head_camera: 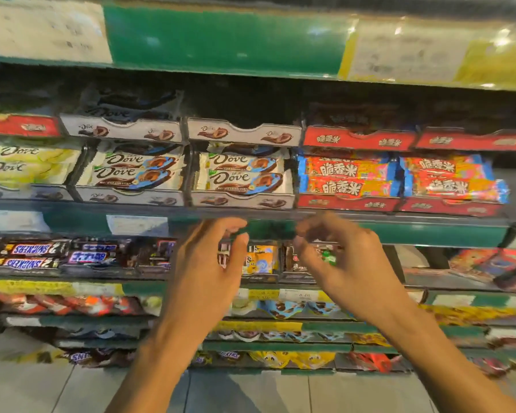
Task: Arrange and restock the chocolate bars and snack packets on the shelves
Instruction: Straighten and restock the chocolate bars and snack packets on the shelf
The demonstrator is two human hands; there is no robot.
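Dove chocolate bars (242, 177) lie in white display boxes on the shelf straight ahead, with red and blue rice-crisp bars (349, 178) in red boxes to their right. My left hand (209, 263) and my right hand (346, 263) hang side by side just under that shelf's green edge (268, 226). Both have loosely curled fingers and nothing in them. Behind them, on the shelf below, stand yellow M&M's packets (261, 260) and Snickers bars (33, 254) further left.
A green shelf front with price labels (221, 40) runs overhead. Lower shelves hold more snack packets (289, 310) and yellow bags (292, 359). Pale Dove bars (27, 165) sit at the far left. Grey floor tiles (251, 391) lie below.
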